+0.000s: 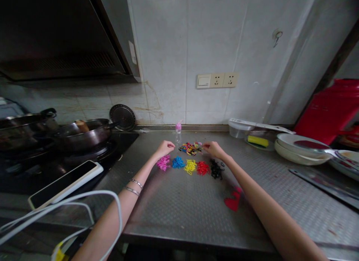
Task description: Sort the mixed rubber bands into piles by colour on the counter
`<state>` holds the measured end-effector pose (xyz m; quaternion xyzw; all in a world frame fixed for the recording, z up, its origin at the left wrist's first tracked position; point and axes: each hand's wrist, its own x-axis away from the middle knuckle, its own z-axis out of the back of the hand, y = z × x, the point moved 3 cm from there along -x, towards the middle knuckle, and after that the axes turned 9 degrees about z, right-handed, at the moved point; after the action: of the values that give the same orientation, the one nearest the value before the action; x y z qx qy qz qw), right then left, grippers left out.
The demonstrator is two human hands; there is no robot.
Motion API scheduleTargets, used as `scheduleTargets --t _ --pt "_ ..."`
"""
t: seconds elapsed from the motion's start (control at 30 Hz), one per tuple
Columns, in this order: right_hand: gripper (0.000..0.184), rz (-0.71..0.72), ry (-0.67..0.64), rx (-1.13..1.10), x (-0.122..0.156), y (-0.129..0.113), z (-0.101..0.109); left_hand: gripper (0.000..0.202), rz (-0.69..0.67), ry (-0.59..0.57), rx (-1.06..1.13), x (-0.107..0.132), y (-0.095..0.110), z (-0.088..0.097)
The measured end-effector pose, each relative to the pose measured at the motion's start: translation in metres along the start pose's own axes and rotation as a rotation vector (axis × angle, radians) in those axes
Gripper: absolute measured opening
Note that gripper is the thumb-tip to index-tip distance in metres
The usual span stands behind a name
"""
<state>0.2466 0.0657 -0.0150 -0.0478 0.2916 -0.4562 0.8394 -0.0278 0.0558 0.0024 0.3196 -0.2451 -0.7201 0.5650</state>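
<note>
1. Mixed-color band pile: on the table, between my two hands, nearer the right one.
2. Left hand: fingertips drawn together just left of the pile; I can't tell if a band is pinched.
3. Right hand: fingertips drawn in at the pile's right edge; too small for me to see what's held, if anything.
4. Sorted heaps, nearer me than the hands: pink bands just below the left hand, then blue bands, yellow bands and red bands between, black bands below the right hand.
5. Pink-capped bottle: upright, beyond and slightly right of the left hand.
6. Red flat piece: nearer me than the right hand, by that forearm.
7. Yellow sponge: well right of the right hand.
</note>
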Motion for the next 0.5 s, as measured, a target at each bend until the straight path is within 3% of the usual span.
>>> scheduleTargets --t 0.1,0.23,0.33,0.5 --pt "0.025 0.072 -0.045 -0.127 -0.007 -0.021 0.008 0.022 -0.004 -0.009 -0.01 0.001 0.0 -0.003" --pt "0.028 0.194 -0.268 -0.355 -0.009 -0.059 0.003 0.022 -0.01 -0.022 -0.019 0.0 -0.002 -0.006" --pt "0.028 0.26 -0.358 -0.374 -0.007 -0.078 -0.004 0.022 -0.024 -0.028 -0.019 -0.001 -0.004 -0.01" --pt "0.027 0.2 -0.27 -0.353 -0.006 -0.073 0.003 0.024 -0.043 -0.043 -0.042 0.003 0.005 -0.018"
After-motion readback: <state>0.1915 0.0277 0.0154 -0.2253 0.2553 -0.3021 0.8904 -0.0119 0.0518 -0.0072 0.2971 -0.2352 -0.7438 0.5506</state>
